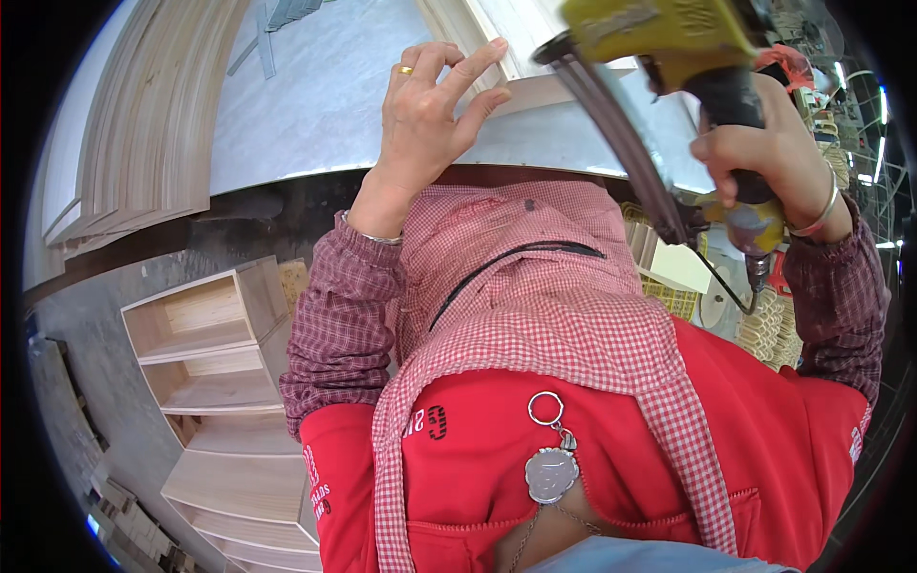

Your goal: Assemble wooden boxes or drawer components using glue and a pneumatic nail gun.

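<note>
My right hand [778, 143] is wrapped round the black grip of a yellow nail gun [659, 29], lifted at the upper right. The gun's long dark magazine slants down toward my body, and an air hose fitting shows below the grip. My left hand [420, 119] is at the table's near edge, fingers apart, holding nothing. Its index fingertip and thumb rest at the corner of a pale wooden frame or box [540, 91]. The upper part of that piece is cut off by the picture's edge and partly covered by the gun.
A smooth grey worktable [306, 124] bears a stack of wooden boards [158, 105] at left and grey metal strips [265, 43] at the back. Wooden boxes [234, 487] are piled on the floor at lower left. Yellow baskets [669, 298] stand beyond my right side.
</note>
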Demonstrator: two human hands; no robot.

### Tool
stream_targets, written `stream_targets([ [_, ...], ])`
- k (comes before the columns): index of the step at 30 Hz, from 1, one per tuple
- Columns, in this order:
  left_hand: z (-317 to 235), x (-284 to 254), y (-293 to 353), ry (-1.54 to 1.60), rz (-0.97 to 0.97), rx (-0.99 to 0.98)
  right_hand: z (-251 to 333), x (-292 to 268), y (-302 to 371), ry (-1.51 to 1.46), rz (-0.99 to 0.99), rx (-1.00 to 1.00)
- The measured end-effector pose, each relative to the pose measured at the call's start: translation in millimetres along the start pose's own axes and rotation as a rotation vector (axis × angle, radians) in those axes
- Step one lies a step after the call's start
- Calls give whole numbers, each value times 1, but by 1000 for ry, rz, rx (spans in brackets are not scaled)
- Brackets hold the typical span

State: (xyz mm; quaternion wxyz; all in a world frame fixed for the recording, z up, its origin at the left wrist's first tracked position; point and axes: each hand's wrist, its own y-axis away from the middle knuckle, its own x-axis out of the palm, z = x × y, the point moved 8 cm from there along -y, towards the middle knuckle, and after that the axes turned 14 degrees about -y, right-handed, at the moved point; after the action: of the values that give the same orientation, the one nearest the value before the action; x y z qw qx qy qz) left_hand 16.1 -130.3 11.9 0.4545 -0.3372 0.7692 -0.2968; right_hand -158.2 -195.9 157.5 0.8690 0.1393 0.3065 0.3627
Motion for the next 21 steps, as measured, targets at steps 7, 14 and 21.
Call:
stream_targets([
  [7, 21, -9, 5, 309, 122, -304, -73, -109, 11, -74, -356, -56],
  [14, 32, 18, -10, 696, 218, -919, -207, -232, 4, 394, -652, -25],
  [21, 61, 40, -36, 536, 228, -1078, -315, -290, -4, 707, -806, 210],
])
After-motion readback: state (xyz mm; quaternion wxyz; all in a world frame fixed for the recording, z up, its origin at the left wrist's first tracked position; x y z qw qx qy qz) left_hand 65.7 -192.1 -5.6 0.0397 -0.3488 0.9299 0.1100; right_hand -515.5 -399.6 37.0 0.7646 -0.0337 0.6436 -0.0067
